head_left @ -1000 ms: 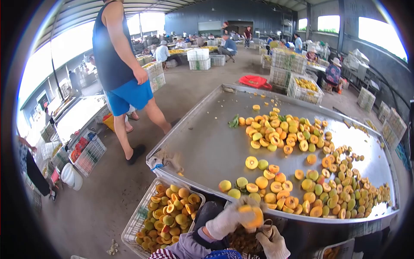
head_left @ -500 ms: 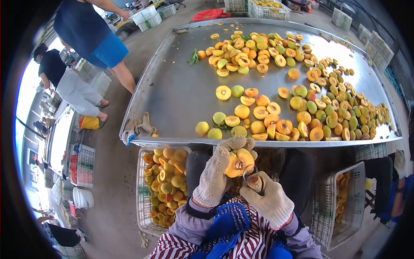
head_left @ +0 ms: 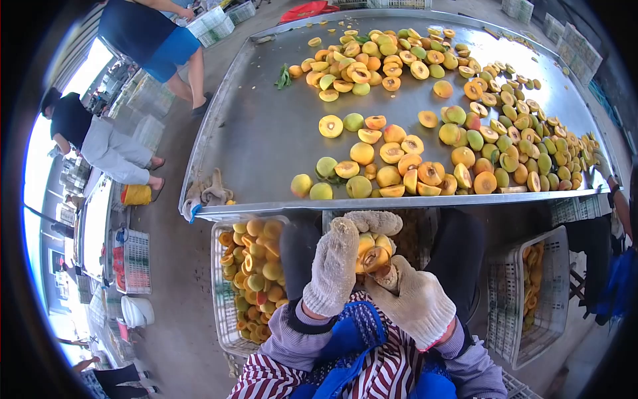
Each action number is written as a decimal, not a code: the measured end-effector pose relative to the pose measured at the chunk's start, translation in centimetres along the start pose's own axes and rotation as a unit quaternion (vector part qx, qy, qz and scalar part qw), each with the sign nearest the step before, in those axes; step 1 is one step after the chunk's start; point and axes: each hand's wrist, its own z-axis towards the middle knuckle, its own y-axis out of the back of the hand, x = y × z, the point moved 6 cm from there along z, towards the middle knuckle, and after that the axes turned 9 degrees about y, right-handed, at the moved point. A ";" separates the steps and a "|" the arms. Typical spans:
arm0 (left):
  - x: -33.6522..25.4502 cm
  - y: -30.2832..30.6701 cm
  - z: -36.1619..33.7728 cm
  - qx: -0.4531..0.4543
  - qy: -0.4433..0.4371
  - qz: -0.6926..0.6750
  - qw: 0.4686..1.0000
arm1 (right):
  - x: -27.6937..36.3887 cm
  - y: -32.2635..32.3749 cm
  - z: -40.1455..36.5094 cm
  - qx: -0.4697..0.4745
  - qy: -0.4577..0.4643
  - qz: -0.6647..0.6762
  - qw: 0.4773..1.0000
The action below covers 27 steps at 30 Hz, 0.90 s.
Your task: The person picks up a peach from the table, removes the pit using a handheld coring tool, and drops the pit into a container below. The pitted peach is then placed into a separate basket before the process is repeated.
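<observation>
My left hand, in a pale knit glove, is wrapped round a cut yellow peach above my lap. Its cut face is turned toward my right side. My right hand, gloved as well, is closed on a pitting tool with a thin metal loop. The loop is up against the flesh near the middle of the fruit; how deep it sits I cannot make out. Just beyond my hands, many halved peaches lie on the metal table, several showing their stones.
A white crate of peach halves stands left of my knees, another crate to the right. Spare gloves lie on the table's near left corner. Two people stand at the left; someone's hand reaches in at the table's right edge.
The tool's loop has moved from the peach's lower edge onto its cut face, and my hands have come closer together. A co-worker's arm has appeared at the table's right end.
</observation>
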 end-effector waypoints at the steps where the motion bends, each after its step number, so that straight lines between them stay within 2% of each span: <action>1: 0.4 -0.4 0.0 0.002 0.002 0.000 1.000 | 0.1 0.1 -0.1 -0.019 0.023 0.005 1.000; 3: 0.5 -0.6 -0.3 -0.029 -0.064 -0.022 0.997 | -0.3 0.0 -0.2 -0.002 0.001 0.049 0.999; 4: 0.1 -0.4 -0.3 -0.027 -0.062 -0.023 0.997 | -0.6 -0.2 -0.3 0.016 -0.018 0.094 0.995; 6: -1.3 -0.6 0.1 0.036 -0.071 0.130 0.988 | -1.2 -0.5 -0.5 0.041 -0.029 0.111 0.993; 7: -1.6 -0.6 0.5 0.038 -0.068 0.129 0.989 | -1.5 -1.0 -0.7 0.066 -0.038 0.129 0.989; 8: -1.6 -0.6 1.0 0.035 -0.056 0.189 0.980 | -1.8 -1.1 -0.9 0.066 -0.041 0.129 0.989; 10: -1.7 -1.0 1.5 0.019 -0.045 0.295 0.954 | -2.9 -2.0 -1.0 0.097 -0.125 0.294 0.943; 11: -1.7 -1.1 1.4 0.021 -0.044 0.295 0.954 | -2.8 -1.7 -0.9 0.096 -0.127 0.295 0.942; 13: -2.1 -1.6 1.2 0.037 -0.085 0.368 0.925 | -2.8 -1.8 -1.5 0.154 -0.252 0.363 0.884; 14: -2.6 -1.9 1.2 0.039 -0.086 0.368 0.925 | -2.6 -1.2 -1.4 0.152 -0.252 0.363 0.884; 15: -2.2 -1.9 1.3 0.078 0.022 0.186 0.979 | -2.5 -0.7 -1.4 0.153 -0.252 0.337 0.894; 16: -1.5 -2.2 1.2 0.112 0.130 -0.004 0.985 | -2.6 -0.5 -1.4 0.155 -0.252 0.313 0.903; 17: -0.4 -2.2 1.2 0.113 0.131 -0.002 0.985 | -2.6 -0.5 -1.4 0.153 -0.252 0.314 0.902; 19: 0.9 -2.1 0.2 0.112 -0.051 -0.093 0.988 | -2.4 0.2 -0.7 0.103 -0.190 0.304 0.928; 20: 1.1 -2.2 -0.5 0.084 -0.100 -0.042 0.991 | -2.5 0.0 -0.8 0.101 -0.192 0.305 0.927; 21: 2.0 -2.5 -0.5 0.085 -0.100 -0.043 0.990 | -2.9 -0.3 -0.9 0.117 -0.202 0.321 0.918; 23: 2.9 -1.7 -0.9 -0.018 -0.196 0.053 0.979 | -3.5 -1.2 -1.4 0.136 -0.218 0.338 0.906; 24: 2.9 -1.8 -0.6 -0.038 -0.134 0.092 0.986 | -3.9 -1.8 -1.7 0.145 -0.243 0.366 0.886; 25: 1.7 -1.4 -0.3 -0.039 -0.132 0.092 0.986 | -4.1 -2.2 -2.0 0.153 -0.267 0.394 0.866; 27: 1.7 -1.8 1.0 0.104 0.083 0.001 0.991 | -3.8 -2.3 -2.0 0.161 -0.273 0.397 0.861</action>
